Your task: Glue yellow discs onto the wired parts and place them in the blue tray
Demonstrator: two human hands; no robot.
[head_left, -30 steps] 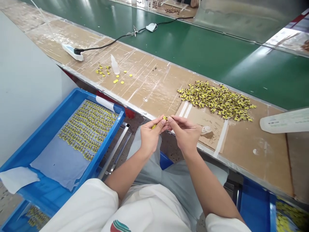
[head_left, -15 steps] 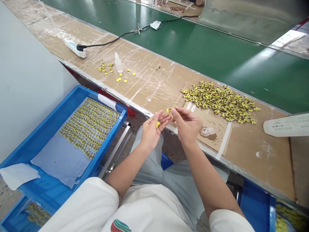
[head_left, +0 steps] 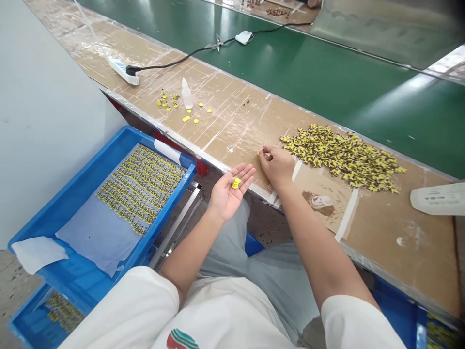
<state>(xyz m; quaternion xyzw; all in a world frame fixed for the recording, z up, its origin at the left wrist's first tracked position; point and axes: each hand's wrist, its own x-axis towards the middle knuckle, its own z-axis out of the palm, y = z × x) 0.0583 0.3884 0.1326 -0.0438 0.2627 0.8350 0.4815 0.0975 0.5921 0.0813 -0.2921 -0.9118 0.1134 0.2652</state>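
Note:
Palm up, my left hand (head_left: 232, 191) has its fingers stretched out, and several yellow discs (head_left: 236, 183) lie on them. My right hand (head_left: 276, 165) is over the table's front edge, its thumb and fingers pinched on a small piece with a bit of yellow showing. To its right is a big pile of small yellow and brown pieces (head_left: 341, 155). A small white bottle (head_left: 187, 94) stands farther left, with loose yellow discs (head_left: 196, 121) and a few assembled pieces (head_left: 169, 103) near it.
At the left, a blue tray (head_left: 32, 213) holds rows of pieces on a cloth. A black cable (head_left: 174, 63) crosses onto the green belt (head_left: 283, 72). A large white bottle (head_left: 438, 198) lies at the right; a wet patch with a clear object (head_left: 321, 201) is nearer.
My hands have moved apart. The right went forward over the table with a small piece in its fingers; the left opened flatter, showing the discs. The view has shifted slightly.

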